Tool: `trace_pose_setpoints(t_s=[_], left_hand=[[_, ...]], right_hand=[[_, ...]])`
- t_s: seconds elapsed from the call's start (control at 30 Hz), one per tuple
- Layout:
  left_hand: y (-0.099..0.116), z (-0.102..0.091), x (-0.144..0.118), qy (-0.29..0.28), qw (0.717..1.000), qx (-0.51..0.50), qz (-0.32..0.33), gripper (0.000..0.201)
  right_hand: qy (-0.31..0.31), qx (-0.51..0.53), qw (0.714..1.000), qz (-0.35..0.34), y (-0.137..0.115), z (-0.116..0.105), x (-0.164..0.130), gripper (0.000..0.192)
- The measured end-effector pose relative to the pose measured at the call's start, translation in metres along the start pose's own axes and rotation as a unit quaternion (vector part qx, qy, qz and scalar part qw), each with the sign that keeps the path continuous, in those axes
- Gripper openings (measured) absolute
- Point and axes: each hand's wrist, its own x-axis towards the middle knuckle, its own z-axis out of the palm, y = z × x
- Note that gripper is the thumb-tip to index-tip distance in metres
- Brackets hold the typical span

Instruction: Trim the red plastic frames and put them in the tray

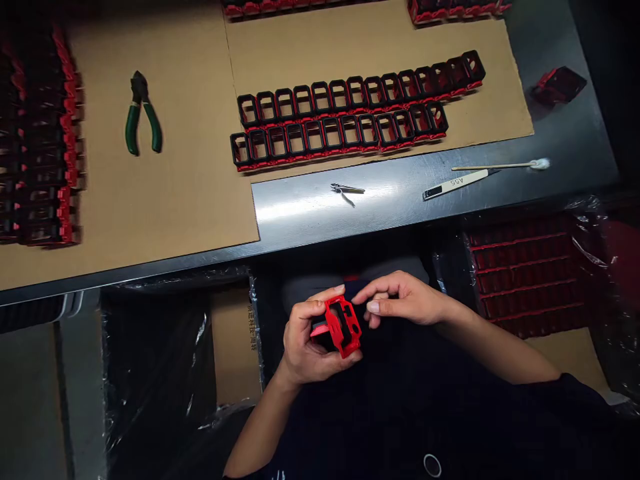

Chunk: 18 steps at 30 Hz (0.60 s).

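Left hand (pixel 307 340) is wrapped around a red plastic housing (pixel 340 327) below the counter (pixel 320 213) edge, right hand (pixel 400 300) pinching its top corner. Looks light and stiff, best gripped by the frame edges. Up on the counter: two rows of finished housings (pixel 357 110), one pair of green pliers (pixel 143 113).

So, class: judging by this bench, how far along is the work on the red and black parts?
Done, it seems: two neat rows of frames lie lined up on the cardboard. In hand: the left hand grips one red and black part while the right hand fingers pinch at its top edge. Probably left: stacked red parts in the bag at the right. The pliers lie apart.
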Motion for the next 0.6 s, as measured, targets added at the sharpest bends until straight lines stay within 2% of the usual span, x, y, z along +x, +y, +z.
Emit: trace_pose_setpoints(t_s=[0.2, 0.33, 0.5, 0.6], left_hand=[[-0.002, 0.001, -0.004, -0.015, 0.998, -0.021, -0.052, 0.068], [-0.004, 0.004, -0.006, -0.014, 0.995, -0.064, -0.076, 0.070], [-0.010, 0.005, -0.009, -0.020, 0.992, -0.086, -0.088, 0.089], [-0.010, 0.004, -0.009, -0.034, 0.994, -0.071, -0.077, 0.088]], right_hand=[[-0.040, 0.048, 0.998, 0.019, -0.004, 0.006, -0.002, 0.046], [-0.070, 0.045, 0.996, 0.023, -0.009, 0.013, 0.003, 0.040], [-0.060, 0.032, 0.998, 0.019, -0.011, 0.018, 0.007, 0.038], [-0.049, 0.025, 0.998, 0.012, -0.010, 0.018, 0.008, 0.038]])
